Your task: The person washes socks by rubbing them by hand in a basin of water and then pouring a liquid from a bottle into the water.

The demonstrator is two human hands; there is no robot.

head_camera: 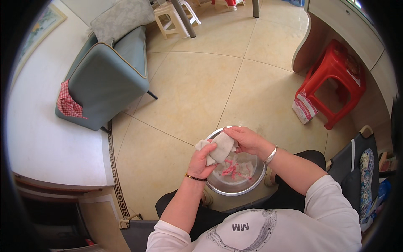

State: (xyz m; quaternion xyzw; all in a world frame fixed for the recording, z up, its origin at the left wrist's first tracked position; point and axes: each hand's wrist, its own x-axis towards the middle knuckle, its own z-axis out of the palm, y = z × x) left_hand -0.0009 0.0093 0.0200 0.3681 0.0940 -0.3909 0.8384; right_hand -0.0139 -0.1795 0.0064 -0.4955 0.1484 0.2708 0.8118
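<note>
A folded off-white cloth point(223, 148) is held between both hands over a round metal basin point(217, 189). My left hand point(203, 159) grips its left side, thumb on top. My right hand point(247, 138) holds the upper right edge, and some of its fingers are hidden behind the cloth. Below them, a wet pale cloth with pink parts point(237, 168) lies in water in the basin. The basin stands on the floor between my feet.
A red plastic stool point(333, 78) stands at the right, with a pink and white packet point(304, 107) against its leg. A blue-grey sofa point(107, 82) with a red checked cloth point(67, 102) is at the left. White stool point(171, 19) stands farther back on the tiled floor point(189, 85).
</note>
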